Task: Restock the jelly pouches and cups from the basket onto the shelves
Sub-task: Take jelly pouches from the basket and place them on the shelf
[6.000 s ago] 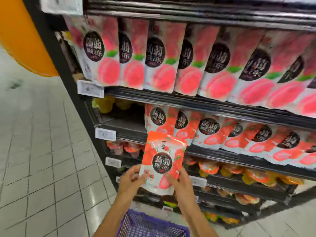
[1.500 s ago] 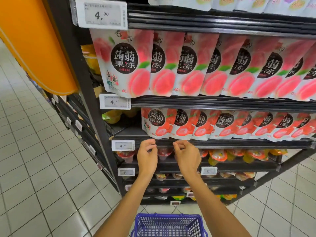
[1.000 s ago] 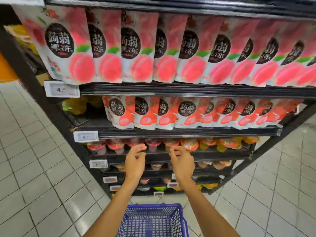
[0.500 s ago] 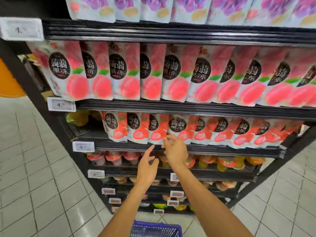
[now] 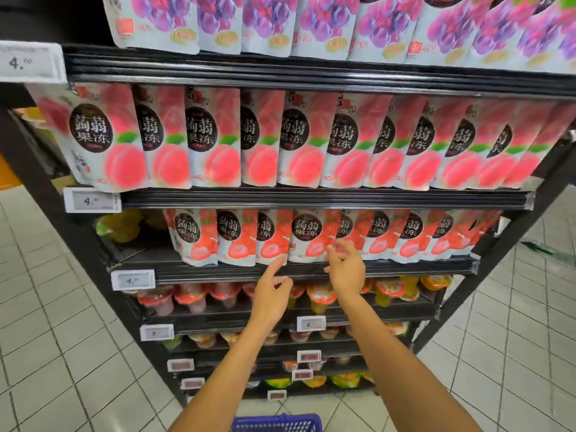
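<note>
Hands, two, bare, both raised to the row of red pouches (image 5: 311,235) standing upright on the middle shelf (image 5: 218,272). Left hand (image 5: 271,296): grip loose and empty, index finger stretched up to the lower edge of one pouch, other fingers half-bent; forearm rising from bottom centre. Right hand (image 5: 346,269): grip slack, fingers motion-blurred and lightly curled before the lower edge of the neighbouring pouch; contact cannot be told, nothing held. Peach pouches (image 5: 280,141) fill the shelf above, grape pouches (image 5: 280,23) the top one. Jelly cups (image 5: 193,299) line the shelf just below the hands. Blue basket (image 5: 277,424) at the bottom edge, between the forearms.
</note>
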`<state>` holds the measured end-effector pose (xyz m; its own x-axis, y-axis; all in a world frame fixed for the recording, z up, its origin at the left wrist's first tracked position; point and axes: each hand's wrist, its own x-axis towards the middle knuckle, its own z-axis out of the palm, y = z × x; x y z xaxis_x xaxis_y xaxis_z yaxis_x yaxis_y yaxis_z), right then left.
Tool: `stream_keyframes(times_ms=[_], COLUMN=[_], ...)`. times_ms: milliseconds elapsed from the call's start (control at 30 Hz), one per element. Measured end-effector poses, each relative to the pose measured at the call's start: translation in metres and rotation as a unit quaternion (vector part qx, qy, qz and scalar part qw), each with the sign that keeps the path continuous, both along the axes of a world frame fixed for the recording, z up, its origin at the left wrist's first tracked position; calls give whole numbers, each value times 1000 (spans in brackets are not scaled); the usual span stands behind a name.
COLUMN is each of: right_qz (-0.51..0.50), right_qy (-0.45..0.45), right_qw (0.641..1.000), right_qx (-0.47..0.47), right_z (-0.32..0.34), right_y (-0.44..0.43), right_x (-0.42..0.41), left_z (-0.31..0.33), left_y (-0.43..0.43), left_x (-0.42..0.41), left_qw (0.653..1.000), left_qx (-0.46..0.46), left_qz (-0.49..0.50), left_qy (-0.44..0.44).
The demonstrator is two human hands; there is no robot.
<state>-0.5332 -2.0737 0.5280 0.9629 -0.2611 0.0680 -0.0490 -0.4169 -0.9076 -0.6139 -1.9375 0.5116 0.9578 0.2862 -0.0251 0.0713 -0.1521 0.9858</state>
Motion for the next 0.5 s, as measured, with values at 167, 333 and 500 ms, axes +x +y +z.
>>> stream_keyframes(times_ms=[167,333,500], right_qz=[6,63,150], right_qy=[4,17,-4], right_qw=[1000,998,988], right_qx=[7,-24,27], right_z=[0,4,3], right_y=[-1,-7,-25], right_x=[6,12,24], left_z=[1,-2,-2], left_y=[-17,-37,-54], left_x=[14,27,40], left_qw=[1000,1000,999], left_qx=[-4,-8,-17], left_qz=[-7,-2,49], left_qy=[1,4,-4])
